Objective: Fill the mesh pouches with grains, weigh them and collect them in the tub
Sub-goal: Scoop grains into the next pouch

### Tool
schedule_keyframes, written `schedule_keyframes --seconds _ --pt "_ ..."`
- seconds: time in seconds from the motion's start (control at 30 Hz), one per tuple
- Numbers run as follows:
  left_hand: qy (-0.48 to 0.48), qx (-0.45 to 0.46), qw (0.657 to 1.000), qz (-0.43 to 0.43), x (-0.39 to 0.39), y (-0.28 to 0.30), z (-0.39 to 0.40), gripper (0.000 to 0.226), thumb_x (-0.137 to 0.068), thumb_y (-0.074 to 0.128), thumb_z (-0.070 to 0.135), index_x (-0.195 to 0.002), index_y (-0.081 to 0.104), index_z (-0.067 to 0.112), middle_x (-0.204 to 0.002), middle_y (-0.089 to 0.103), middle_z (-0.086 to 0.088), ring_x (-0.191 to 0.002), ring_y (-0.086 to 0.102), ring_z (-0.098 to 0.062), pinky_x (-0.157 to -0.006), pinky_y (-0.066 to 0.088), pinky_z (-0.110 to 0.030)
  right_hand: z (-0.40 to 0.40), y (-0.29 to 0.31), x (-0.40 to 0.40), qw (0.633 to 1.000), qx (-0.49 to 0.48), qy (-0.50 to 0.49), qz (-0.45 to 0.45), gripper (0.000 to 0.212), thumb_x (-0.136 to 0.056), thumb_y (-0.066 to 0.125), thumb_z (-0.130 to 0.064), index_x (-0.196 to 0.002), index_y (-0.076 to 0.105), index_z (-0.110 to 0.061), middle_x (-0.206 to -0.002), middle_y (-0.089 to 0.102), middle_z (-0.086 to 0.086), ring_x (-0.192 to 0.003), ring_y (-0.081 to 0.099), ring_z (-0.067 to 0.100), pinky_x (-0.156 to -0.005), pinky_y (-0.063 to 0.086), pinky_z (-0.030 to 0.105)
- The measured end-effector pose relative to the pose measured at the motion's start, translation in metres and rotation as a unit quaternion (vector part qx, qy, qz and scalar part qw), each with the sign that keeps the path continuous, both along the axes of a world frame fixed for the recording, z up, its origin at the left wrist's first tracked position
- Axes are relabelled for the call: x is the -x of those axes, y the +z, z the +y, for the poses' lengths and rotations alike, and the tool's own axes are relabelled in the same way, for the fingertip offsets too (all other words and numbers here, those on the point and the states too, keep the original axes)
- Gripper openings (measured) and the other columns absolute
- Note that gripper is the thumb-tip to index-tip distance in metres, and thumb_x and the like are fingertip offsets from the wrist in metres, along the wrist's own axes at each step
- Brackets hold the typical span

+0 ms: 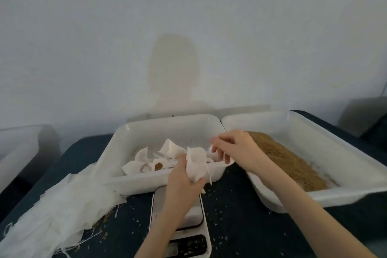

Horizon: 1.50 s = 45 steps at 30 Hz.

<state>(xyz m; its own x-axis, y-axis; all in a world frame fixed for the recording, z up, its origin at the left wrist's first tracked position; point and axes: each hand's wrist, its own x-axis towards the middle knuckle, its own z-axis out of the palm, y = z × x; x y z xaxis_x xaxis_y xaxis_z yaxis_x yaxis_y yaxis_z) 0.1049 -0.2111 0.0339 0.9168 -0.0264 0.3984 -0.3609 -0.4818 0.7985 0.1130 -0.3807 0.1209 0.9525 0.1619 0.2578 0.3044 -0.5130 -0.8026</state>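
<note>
Hands at centre, above the near rim of the middle tub. Left hand [184, 182]: fingers curled round the lower part of a white mesh pouch [195, 162], held upright with its mouth upward; drawstring [210, 176] hanging from its right side. Right hand [232, 146]: fingers bent, pinching a bit of white material at the fingertips, just right of the pouch mouth; exactly what it pinches cannot be told.

Scale [180, 226]: white, flat, directly beneath the left forearm, display toward the viewer.

Middle tub [159, 128]: white plastic, holding several pouches [155, 159], one showing brown contents.

Right tub [326, 142]: white, touching the middle tub at the far corner, holding a mound of brown grains [287, 161].

Stack of unfilled pouches [52, 211]: lower left, on the dark tablecloth [236, 216]; stray grains scattered on the cloth.
</note>
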Motion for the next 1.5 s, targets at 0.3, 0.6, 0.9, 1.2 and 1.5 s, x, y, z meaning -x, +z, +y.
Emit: schedule_keyframes --seconds 0.3,0.6,0.9,1.2,1.5 --pt "-0.028 -0.074 0.997 0.017 -0.017 -0.006 -0.016 0.048 -0.077 0.073 0.016 -0.103 0.043 0.042 -0.079 0.056 0.015 -0.08 0.052 0.021 -0.059 0.04 0.002 -0.135 -0.049 -0.033 0.844 0.475 -0.136 0.209 0.04 -0.089 0.051 -0.054 -0.068 0.052 -0.019 -0.07 0.052 -0.004 -0.071 0.053 0.016 -0.071 0.048 0.032" --pt "-0.05 -0.081 0.994 0.059 -0.016 -0.016 -0.016 0.052 -0.077 0.069 0.004 -0.121 0.048 0.022 -0.076 0.06 0.003 -0.07 0.06 0.006 -0.053 0.044 -0.007 -0.142 -0.061 -0.041 0.828 0.505 -0.159 0.185 0.02 -0.087 0.059 -0.037 -0.082 0.055 -0.018 -0.086 0.06 -0.004 -0.084 0.062 0.016 -0.072 0.051 0.028" --pt "-0.025 -0.066 0.996 0.062 -0.018 -0.017 -0.01 0.066 -0.078 0.069 0.006 -0.128 0.037 0.034 -0.086 0.058 0.011 -0.076 0.058 -0.006 -0.057 0.042 -0.005 -0.193 -0.031 -0.044 0.764 0.592 -0.207 0.154 0.004 -0.083 0.064 -0.02 -0.084 0.065 -0.024 -0.073 0.056 -0.009 -0.063 0.054 0.01 -0.061 0.048 0.025" --pt "-0.05 -0.06 0.994 0.08 -0.014 -0.018 -0.012 0.059 -0.078 0.068 0.003 -0.13 0.043 0.021 -0.088 0.06 0.008 -0.078 0.059 -0.008 -0.06 0.044 -0.006 -0.208 -0.055 -0.045 0.886 0.416 -0.114 0.168 0.036 -0.083 0.068 -0.016 -0.06 0.054 -0.04 -0.054 0.055 -0.021 -0.043 0.05 -0.01 -0.046 0.037 0.008" --pt "-0.056 -0.052 0.992 0.095 -0.009 -0.014 -0.009 0.068 -0.081 0.065 0.0 -0.139 0.037 0.019 -0.088 0.063 0.002 -0.075 0.062 0.002 -0.058 0.045 -0.007 -0.218 -0.044 -0.032 0.887 0.411 -0.14 0.16 0.019 -0.082 0.065 -0.013 -0.081 0.062 -0.031 -0.079 0.061 -0.013 -0.073 0.057 0.003 -0.065 0.043 0.015"
